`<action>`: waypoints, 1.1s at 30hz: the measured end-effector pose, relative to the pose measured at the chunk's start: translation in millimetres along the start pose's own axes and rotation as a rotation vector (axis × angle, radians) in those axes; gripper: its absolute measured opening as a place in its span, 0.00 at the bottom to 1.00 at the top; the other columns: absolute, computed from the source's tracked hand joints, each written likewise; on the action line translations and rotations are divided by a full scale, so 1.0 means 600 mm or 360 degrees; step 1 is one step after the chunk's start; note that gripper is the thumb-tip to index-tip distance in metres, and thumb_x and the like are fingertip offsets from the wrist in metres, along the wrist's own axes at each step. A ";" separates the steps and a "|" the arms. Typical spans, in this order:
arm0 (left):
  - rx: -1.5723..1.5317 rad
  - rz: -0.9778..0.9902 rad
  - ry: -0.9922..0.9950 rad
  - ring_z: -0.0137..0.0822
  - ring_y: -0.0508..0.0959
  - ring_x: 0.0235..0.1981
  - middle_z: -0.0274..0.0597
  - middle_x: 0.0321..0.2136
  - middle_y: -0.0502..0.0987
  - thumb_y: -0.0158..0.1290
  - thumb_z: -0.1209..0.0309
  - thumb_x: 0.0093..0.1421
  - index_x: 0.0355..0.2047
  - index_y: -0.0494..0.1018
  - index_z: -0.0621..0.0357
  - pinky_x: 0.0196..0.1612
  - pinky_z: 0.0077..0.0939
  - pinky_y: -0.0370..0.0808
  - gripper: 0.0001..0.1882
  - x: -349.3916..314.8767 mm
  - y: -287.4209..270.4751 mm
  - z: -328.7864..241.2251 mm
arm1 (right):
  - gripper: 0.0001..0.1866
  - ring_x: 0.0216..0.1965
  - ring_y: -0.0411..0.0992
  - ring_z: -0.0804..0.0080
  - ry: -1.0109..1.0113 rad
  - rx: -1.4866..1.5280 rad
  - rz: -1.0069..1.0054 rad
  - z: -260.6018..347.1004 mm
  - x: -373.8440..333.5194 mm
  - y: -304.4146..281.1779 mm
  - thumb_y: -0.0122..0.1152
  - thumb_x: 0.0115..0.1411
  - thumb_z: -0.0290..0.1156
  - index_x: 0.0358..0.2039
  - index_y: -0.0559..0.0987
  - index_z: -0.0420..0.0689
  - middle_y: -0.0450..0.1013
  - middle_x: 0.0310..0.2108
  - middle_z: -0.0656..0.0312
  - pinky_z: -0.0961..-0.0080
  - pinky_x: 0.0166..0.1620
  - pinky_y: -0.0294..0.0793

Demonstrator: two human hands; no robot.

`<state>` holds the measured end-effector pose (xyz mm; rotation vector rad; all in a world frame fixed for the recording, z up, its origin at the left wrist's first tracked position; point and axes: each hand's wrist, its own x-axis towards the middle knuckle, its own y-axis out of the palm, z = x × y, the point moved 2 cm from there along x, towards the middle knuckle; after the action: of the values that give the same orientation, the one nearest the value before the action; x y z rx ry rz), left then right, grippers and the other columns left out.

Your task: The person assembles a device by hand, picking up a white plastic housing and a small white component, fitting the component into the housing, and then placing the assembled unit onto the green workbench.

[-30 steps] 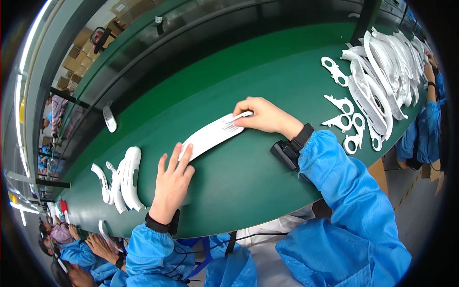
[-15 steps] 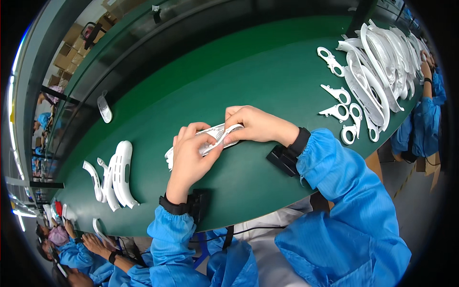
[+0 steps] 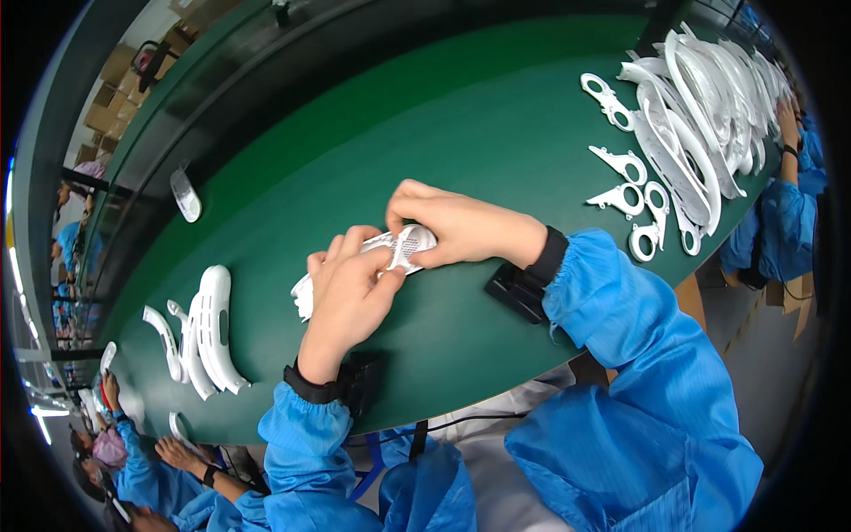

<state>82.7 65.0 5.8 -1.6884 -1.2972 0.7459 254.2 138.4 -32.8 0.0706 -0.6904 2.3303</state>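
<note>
Between my hands, over the green tabletop, is a white plastic casing [image 3: 414,238] with a patch of small perforations near its rounded right end. My left hand [image 3: 347,282] is closed around its left and middle part, covering much of it. At the right end, my right hand [image 3: 446,228] grips the edge with thumb and curled fingers. The casing's far left end shows past my left fingers. Whether a second white piece sits within the casing, I cannot tell.
Curved white casings [image 3: 213,324] lie left of my hands. Ring-ended white parts [image 3: 625,199] lie at right, before a large pile of white shells [image 3: 709,115]. A single white piece [image 3: 185,196] rests at far left. Co-workers' hands [image 3: 182,454] are at the lower left and right edge.
My right hand has shifted left and over the casing's right end, whose rounded, perforated face now shows more. The view has moved slightly.
</note>
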 end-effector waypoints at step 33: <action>0.0033 -0.0160 -0.0248 0.39 0.75 0.47 0.48 0.43 0.76 0.58 0.65 0.57 0.52 0.70 0.65 0.50 0.32 0.71 0.24 0.045 -0.120 0.099 | 0.17 0.24 0.73 0.65 0.0246 -0.0155 -0.0044 -0.023 0.023 -0.033 0.66 0.52 0.43 0.28 0.82 0.40 0.74 0.20 0.56 0.70 0.29 0.69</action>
<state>7.5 113.9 43.9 -1.5612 -1.4652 0.8417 258.0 165.8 -32.5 -0.1414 -0.7190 2.2444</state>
